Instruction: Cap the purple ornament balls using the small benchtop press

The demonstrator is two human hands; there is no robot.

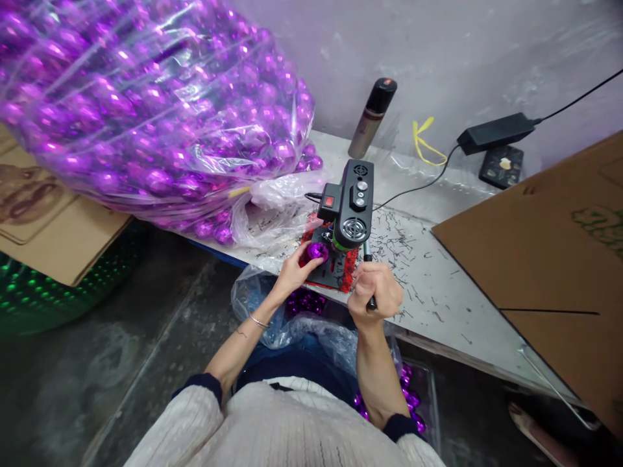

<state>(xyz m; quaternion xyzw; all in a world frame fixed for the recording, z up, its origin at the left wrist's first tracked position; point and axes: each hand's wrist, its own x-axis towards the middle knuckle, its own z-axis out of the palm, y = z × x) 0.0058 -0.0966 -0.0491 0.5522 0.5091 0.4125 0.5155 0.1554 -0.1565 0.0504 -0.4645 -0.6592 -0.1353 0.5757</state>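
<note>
My left hand [293, 272] grips a shiny purple ball ornament [318, 252] between thumb and fingers, at the left side of a small black bench drill press [359, 201]. My right hand [376, 290] is closed round the press's black-handled lever [368, 258]. The press stands on a dark base plate [327, 272] over a red mat [349, 271]. From above, the machine's head hides its tip, and I cannot tell whether it touches the ball. Thin dark shavings [396, 250] lie scattered around the base.
A huge clear bag of purple balls [160, 110] fills the left. Behind the press are a spray can [372, 118], a yellow tie [423, 143] and a power adapter [496, 132]. A cardboard box [545, 259] stands right. A plastic bag [272, 305] with purple balls hangs below the table's edge.
</note>
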